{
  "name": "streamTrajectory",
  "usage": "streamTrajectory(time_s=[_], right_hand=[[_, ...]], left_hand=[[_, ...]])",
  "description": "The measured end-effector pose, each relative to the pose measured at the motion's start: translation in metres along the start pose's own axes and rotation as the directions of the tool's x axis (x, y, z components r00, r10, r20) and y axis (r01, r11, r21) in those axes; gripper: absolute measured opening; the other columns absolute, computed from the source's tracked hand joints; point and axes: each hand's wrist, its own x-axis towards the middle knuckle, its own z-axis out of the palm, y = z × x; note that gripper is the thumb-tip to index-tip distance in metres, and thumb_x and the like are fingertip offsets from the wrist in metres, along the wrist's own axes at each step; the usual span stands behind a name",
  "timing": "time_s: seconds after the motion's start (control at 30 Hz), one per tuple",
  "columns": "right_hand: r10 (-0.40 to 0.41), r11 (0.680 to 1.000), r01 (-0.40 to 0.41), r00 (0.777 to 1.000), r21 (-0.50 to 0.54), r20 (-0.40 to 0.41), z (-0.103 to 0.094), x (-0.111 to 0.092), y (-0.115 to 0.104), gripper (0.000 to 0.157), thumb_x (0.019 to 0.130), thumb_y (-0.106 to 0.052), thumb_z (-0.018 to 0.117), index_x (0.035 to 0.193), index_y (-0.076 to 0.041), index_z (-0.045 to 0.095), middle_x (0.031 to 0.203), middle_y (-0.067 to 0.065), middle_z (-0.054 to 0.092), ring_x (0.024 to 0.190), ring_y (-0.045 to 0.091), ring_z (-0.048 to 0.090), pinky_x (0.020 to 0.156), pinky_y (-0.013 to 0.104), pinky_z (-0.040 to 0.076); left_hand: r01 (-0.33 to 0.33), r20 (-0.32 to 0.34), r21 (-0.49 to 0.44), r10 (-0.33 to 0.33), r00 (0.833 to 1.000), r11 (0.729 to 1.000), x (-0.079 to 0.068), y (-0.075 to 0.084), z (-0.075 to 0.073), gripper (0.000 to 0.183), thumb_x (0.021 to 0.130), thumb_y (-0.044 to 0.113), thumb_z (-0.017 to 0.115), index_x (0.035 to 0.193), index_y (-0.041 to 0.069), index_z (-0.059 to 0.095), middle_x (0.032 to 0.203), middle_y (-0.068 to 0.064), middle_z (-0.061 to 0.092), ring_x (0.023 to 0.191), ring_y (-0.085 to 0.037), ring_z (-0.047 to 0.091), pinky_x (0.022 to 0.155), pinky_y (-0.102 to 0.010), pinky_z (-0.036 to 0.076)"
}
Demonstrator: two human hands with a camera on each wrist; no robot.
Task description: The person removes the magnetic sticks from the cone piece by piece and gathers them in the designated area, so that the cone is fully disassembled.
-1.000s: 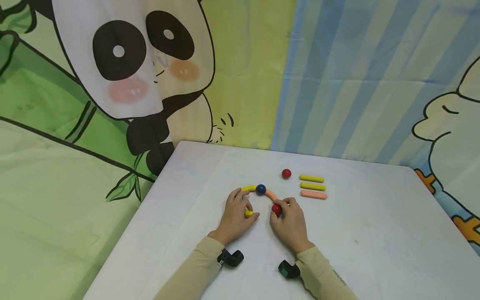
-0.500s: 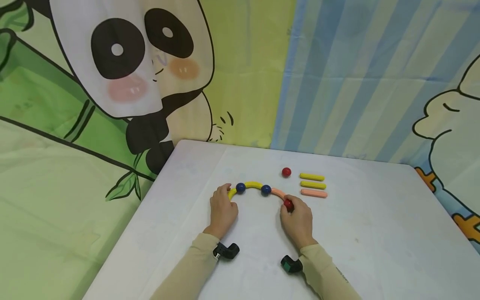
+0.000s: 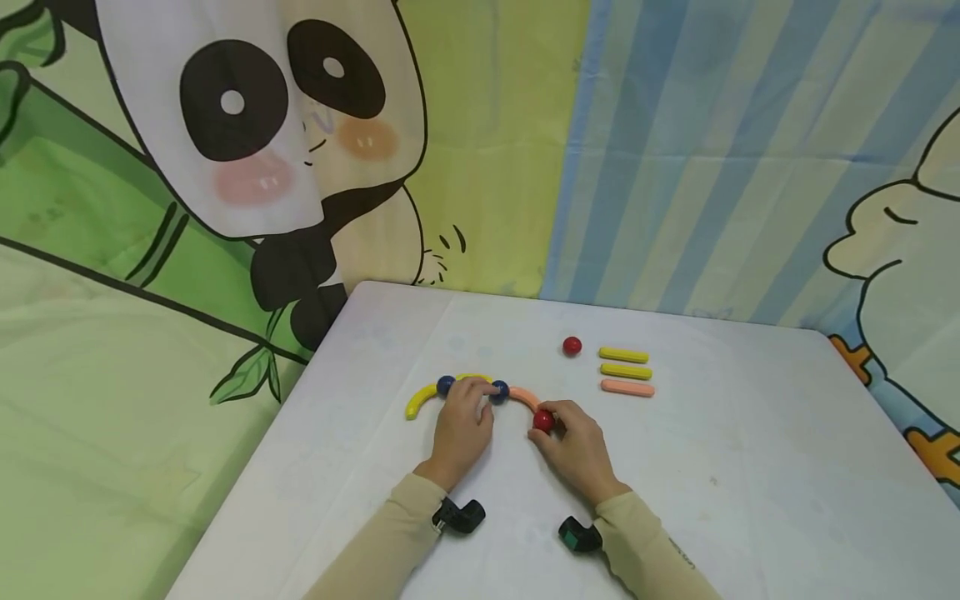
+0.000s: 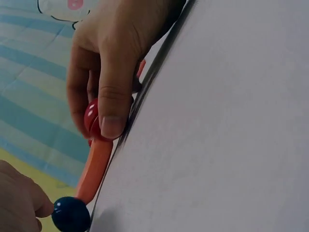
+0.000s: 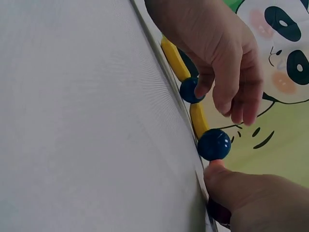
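A curved chain lies on the table: a yellow curved rod [image 3: 420, 401], a blue ball [image 3: 446, 385], a second yellow curved rod [image 5: 199, 121], another blue ball [image 3: 499, 392], an orange curved rod [image 3: 524, 397] and a red ball [image 3: 543, 421]. My right hand [image 3: 577, 446] pinches that red ball between thumb and fingers at the chain's right end. Over the middle of the chain is my left hand [image 3: 461, 433], its fingers relaxed and partly covering the second yellow rod. One of its fingertips is right at the second blue ball in the left wrist view.
Farther back on the white table [image 3: 720, 467] lie a loose red ball [image 3: 572, 346], two straight yellow rods [image 3: 624, 356] and a straight orange rod [image 3: 627, 388]. A cloth backdrop with a panda [image 3: 277, 117] hangs behind the table.
The chain has shifted left since half a second ago. My left hand has left its yellow end and moved right, over the middle. My right hand keeps the red ball and has moved slightly left.
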Motion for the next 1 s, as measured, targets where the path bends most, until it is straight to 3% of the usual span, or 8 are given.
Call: streamTrajectory(time_s=[0.13, 0.23, 0.37, 0.47, 0.63, 0.83, 1.0], right_hand=[[-0.087, 0.995, 0.084, 0.995, 0.049, 0.054, 0.002, 0.001, -0.003, 0.04, 0.075, -0.023, 0.086, 0.109, -0.015, 0.069, 0.103, -0.007, 0.065, 0.088, 0.007, 0.059, 0.075, 0.03, 0.052], [-0.131, 0.988, 0.122, 0.987, 0.094, 0.098, 0.003, 0.001, -0.004, 0.039, 0.076, -0.023, 0.085, 0.111, -0.017, 0.07, 0.105, -0.011, 0.064, 0.091, 0.006, 0.06, 0.077, 0.03, 0.051], [-0.153, 0.982, 0.133, 0.978, 0.136, 0.142, 0.004, 0.0, -0.004, 0.04, 0.079, -0.022, 0.083, 0.116, -0.018, 0.069, 0.107, -0.01, 0.066, 0.095, 0.008, 0.061, 0.08, 0.032, 0.051], [-0.092, 0.985, 0.069, 0.986, 0.155, 0.142, 0.004, 0.0, -0.004, 0.044, 0.078, -0.02, 0.084, 0.119, -0.017, 0.067, 0.107, -0.008, 0.067, 0.094, 0.008, 0.062, 0.08, 0.031, 0.052], [0.053, 0.976, -0.07, 0.995, 0.205, 0.087, 0.003, -0.001, -0.005, 0.042, 0.076, -0.016, 0.085, 0.115, -0.011, 0.068, 0.094, -0.005, 0.067, 0.078, 0.011, 0.058, 0.068, 0.025, 0.049], [0.106, 0.968, -0.099, 0.994, 0.232, -0.019, 0.001, 0.008, 0.002, 0.037, 0.079, -0.015, 0.083, 0.114, -0.009, 0.071, 0.089, -0.007, 0.063, 0.074, 0.014, 0.055, 0.063, 0.023, 0.045], [0.191, 0.965, -0.183, 0.981, 0.19, -0.025, 0.0, 0.025, 0.013, 0.038, 0.081, -0.015, 0.08, 0.117, -0.009, 0.069, 0.09, -0.001, 0.063, 0.075, 0.014, 0.055, 0.064, 0.023, 0.045]], left_hand=[[-0.041, 0.071, 0.0, 0.041, 0.997, 0.999, -0.002, 0.002, 0.003, 0.033, 0.083, -0.002, 0.071, 0.114, 0.008, 0.069, 0.127, -0.007, 0.06, 0.125, -0.025, 0.052, 0.103, -0.037, 0.043], [-0.012, 0.112, 0.061, 0.005, 0.994, 0.998, -0.003, 0.001, 0.003, 0.034, 0.084, 0.002, 0.073, 0.117, 0.009, 0.069, 0.128, -0.007, 0.06, 0.127, -0.027, 0.051, 0.103, -0.038, 0.044], [0.052, 0.145, 0.153, -0.074, 0.987, 0.987, -0.004, -0.001, 0.002, 0.024, 0.086, 0.008, 0.073, 0.11, 0.013, 0.072, 0.113, -0.001, 0.064, 0.114, -0.021, 0.055, 0.094, -0.034, 0.049], [0.082, 0.146, 0.176, -0.108, 0.983, 0.981, -0.004, -0.001, 0.001, 0.017, 0.087, 0.01, 0.073, 0.104, 0.015, 0.072, 0.101, 0.002, 0.063, 0.103, -0.018, 0.057, 0.088, -0.032, 0.051], [0.111, 0.142, 0.185, -0.138, 0.98, 0.976, -0.005, 0.0, 0.001, 0.015, 0.088, 0.01, 0.072, 0.101, 0.016, 0.072, 0.097, 0.003, 0.062, 0.099, -0.017, 0.057, 0.085, -0.031, 0.051], [0.109, 0.126, 0.18, -0.133, 0.983, 0.978, -0.005, 0.0, 0.004, 0.013, 0.088, 0.009, 0.072, 0.1, 0.014, 0.071, 0.095, 0.002, 0.062, 0.097, -0.018, 0.057, 0.083, -0.031, 0.05], [0.114, 0.116, 0.169, -0.135, 0.984, 0.979, -0.007, -0.001, 0.007, 0.01, 0.088, 0.012, 0.071, 0.098, 0.015, 0.071, 0.093, 0.002, 0.063, 0.092, -0.017, 0.056, 0.078, -0.031, 0.049]])
